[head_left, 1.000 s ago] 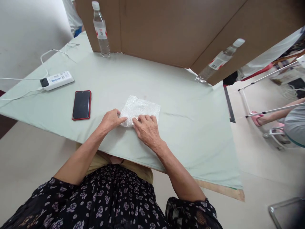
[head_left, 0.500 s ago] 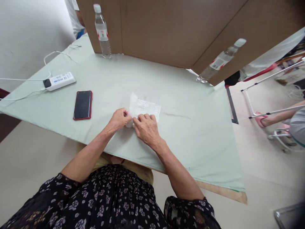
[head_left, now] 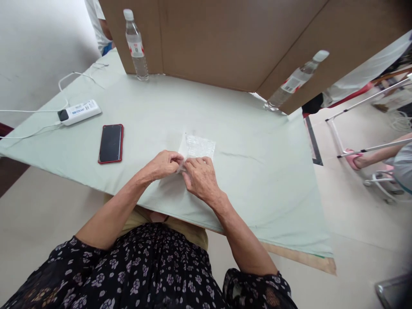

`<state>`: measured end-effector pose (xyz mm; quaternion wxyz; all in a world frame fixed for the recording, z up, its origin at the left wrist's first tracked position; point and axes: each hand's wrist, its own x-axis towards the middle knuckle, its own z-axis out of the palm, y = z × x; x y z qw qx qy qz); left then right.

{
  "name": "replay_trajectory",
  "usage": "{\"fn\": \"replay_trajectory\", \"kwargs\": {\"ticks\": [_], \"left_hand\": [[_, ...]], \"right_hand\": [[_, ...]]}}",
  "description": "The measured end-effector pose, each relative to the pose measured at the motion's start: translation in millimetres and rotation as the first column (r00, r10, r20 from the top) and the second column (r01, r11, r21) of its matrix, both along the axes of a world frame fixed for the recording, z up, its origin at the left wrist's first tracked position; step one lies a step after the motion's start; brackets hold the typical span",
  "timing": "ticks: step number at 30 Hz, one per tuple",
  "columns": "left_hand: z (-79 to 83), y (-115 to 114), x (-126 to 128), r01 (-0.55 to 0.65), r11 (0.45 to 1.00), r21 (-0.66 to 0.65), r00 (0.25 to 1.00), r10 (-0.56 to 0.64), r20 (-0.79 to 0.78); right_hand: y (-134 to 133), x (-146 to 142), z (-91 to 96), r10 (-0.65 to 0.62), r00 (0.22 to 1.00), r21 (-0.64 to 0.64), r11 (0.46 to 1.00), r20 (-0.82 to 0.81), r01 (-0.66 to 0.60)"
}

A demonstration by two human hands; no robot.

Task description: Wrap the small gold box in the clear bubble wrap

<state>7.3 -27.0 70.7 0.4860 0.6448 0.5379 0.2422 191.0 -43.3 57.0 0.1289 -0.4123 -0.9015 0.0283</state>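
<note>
1. Head view: a small clear bubble wrap sheet (head_left: 198, 147), bumpy and partly folded, lies mid-table on the pale green cloth (head_left: 251, 180).
2. The left hand (head_left: 162, 165) and right hand (head_left: 202, 179) both pinch its near edge, fingers closed on it.

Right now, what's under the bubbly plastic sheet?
The bubble wrap lies on the pale green tablecloth. Both hands, left and right, cover its near edge, so anything beneath there is hidden.
</note>
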Motion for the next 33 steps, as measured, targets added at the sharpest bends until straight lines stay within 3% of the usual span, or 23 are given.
{"fn": "replay_trajectory", "kwargs": {"ticks": [4,10,13,16,19,21,23,27,33], "left_hand": [[-4.3,-2.6,2.4,0.124,0.977,0.174,0.98,-0.094,-0.174],[-21.5,-9.4,11.9,0.174,0.858,0.484,0.926,0.024,-0.376],[-22.7,-10.4,12.7,0.233,0.838,0.494,0.904,0.002,-0.428],[-19.3,-10.7,13.7,0.246,0.851,0.464,0.889,-0.008,-0.457],[-14.3,-11.8,16.2,0.262,0.869,0.421,0.87,-0.024,-0.493],[-11.5,-12.7,18.0,0.274,0.878,0.392,0.851,-0.031,-0.525],[-9.6,-12.9,19.1,0.283,0.884,0.372,0.834,-0.035,-0.551],[-9.4,-10.2,18.5,0.327,0.861,0.388,0.813,-0.047,-0.581],[-8.3,-6.7,17.4,0.395,0.826,0.402,0.78,-0.071,-0.621]], "right_hand": [[0.1,2.8,-3.4,-0.009,0.999,-0.005,1.0,-0.048,0.009],[-0.2,11.8,-7.1,0.007,0.974,-0.01,1.0,-0.228,-0.009],[-7.3,27.1,-8.1,-0.135,0.909,0.012,0.988,-0.395,0.151],[-15.2,50.0,-13.8,-0.409,0.776,-0.124,0.908,-0.48,0.401],[-19.7,67.8,-22.4,-0.629,0.686,-0.376,0.774,-0.365,0.51],[-19.5,70.8,-27.1,-0.7,0.663,-0.488,0.691,-0.266,0.533],[-16.5,66.6,-30.0,-0.733,0.644,-0.54,0.641,-0.218,0.546],[-5.1,48.9,-33.5,-0.768,0.593,-0.567,0.608,-0.241,0.556],[7.7,28.7,-42.4,-0.752,0.572,-0.551,0.644,-0.328,0.531]]}}
